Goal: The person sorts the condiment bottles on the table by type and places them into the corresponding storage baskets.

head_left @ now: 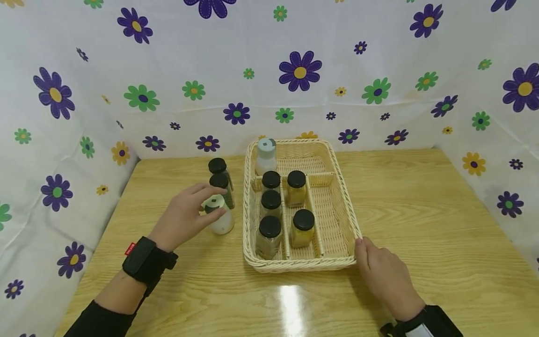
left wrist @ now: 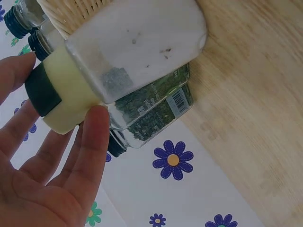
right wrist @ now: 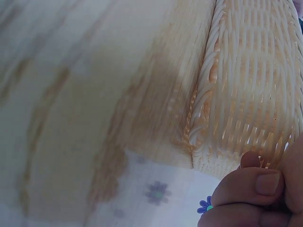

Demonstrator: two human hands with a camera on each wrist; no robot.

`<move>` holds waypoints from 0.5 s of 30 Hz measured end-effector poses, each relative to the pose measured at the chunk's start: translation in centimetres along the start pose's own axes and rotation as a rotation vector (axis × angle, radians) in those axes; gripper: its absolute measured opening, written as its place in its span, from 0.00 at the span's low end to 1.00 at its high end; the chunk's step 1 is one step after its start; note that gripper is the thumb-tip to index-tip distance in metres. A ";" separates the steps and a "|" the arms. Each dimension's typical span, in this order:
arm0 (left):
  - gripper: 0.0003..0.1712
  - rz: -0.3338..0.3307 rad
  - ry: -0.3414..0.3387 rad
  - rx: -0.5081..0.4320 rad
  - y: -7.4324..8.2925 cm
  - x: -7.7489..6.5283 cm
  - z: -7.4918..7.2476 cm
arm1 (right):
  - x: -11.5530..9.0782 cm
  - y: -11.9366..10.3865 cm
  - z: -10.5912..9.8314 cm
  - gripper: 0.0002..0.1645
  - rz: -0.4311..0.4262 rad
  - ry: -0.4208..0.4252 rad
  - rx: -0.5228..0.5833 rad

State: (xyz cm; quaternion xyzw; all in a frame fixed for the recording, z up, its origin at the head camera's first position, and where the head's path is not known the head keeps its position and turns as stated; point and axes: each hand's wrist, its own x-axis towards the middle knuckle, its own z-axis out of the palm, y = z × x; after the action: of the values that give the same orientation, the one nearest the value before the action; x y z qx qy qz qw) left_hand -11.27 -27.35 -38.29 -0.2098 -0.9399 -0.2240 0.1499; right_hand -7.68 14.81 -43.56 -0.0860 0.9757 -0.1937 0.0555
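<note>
Head view, nearest first: a dark sleeve (head_left: 101,323) and a strapped wrist camera (head_left: 145,263) lie over the near left of the table (head_left: 421,206), a pale yellowish surface with wood grain running across it, and a white glare (head_left: 291,309) shines at its near middle. On the right, the right hand (head_left: 385,274) grips the near right corner of the wicker basket (head_left: 294,266), thumb on the rim and fingers bent beneath. To its left, the left hand (head_left: 185,213) has thumb and fingers curved round the pale lid (left wrist: 71,92) of a white bottle (head_left: 223,223), which stands on the wood just beside the basket; how firmly they press, I cannot tell. Inside the basket, five black-lidded jars (head_left: 270,200) stand in two rows between woven dividers, and another white bottle sits in the far left corner. Two dark-lidded jars (head_left: 219,179) of green contents stand beyond the left hand. Behind the table and along both sides hangs a white cloth (head_left: 189,56) printed with purple, green and yellow flowers, lightly creased.
</note>
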 end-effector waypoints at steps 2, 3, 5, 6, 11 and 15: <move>0.23 -0.020 -0.014 -0.008 -0.1 -0.2 0.2 | 0.0 -0.1 -0.1 0.32 0.002 -0.005 0.003; 0.23 -0.029 -0.022 -0.013 -0.1 -0.3 0.3 | 0.0 -0.1 -0.2 0.32 0.004 -0.007 0.005; 0.25 -0.041 -0.034 -0.016 -0.2 -0.4 0.5 | 0.0 -0.2 -0.3 0.32 0.005 -0.011 0.006; 0.25 -0.044 -0.038 -0.017 -0.2 -0.5 0.6 | 0.0 -0.2 -0.3 0.32 0.005 -0.012 0.005; 0.28 -0.050 -0.033 -0.023 -0.3 -0.7 0.9 | 0.0 -0.3 -0.4 0.33 0.003 -0.012 0.008; 0.28 -0.057 -0.037 -0.020 -0.5 -0.9 1.2 | -0.1 -0.3 -0.3 0.33 0.006 -0.025 0.009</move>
State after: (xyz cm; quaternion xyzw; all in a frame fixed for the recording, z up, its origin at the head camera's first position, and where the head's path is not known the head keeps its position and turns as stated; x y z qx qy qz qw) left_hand -10.97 -27.48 -39.78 -0.1885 -0.9458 -0.2338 0.1238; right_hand -7.62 14.68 -43.18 -0.0851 0.9743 -0.1967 0.0685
